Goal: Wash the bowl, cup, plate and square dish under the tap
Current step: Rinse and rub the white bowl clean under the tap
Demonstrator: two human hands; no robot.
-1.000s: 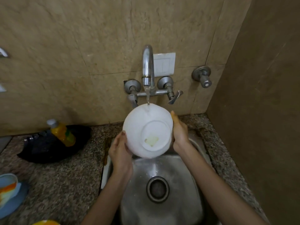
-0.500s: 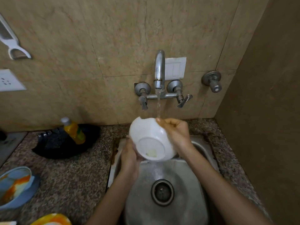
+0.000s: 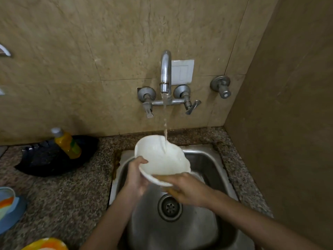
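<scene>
In the head view, a smooth white bowl (image 3: 162, 159) with a wavy rim is held tilted over the brushed steel sink (image 3: 207, 159), its hollow struck by the stream from the chrome tap (image 3: 165, 69). Its left rim is pinched by the left hand (image 3: 136, 175); the right hand (image 3: 187, 188) is cupped beneath, fingers pressed together. A yellow bottle (image 3: 67, 144) stands on the speckled granite worktop (image 3: 63, 204); its label is unreadable.

I see a glossy, smooth white bowl (image 3: 162, 157) over the brushed, wet-sheened steel sink (image 3: 207, 159). Above the sink, the tap (image 3: 165, 69) is polished metal; around the sink, the countertop (image 3: 72, 195) is speckled granite.
</scene>
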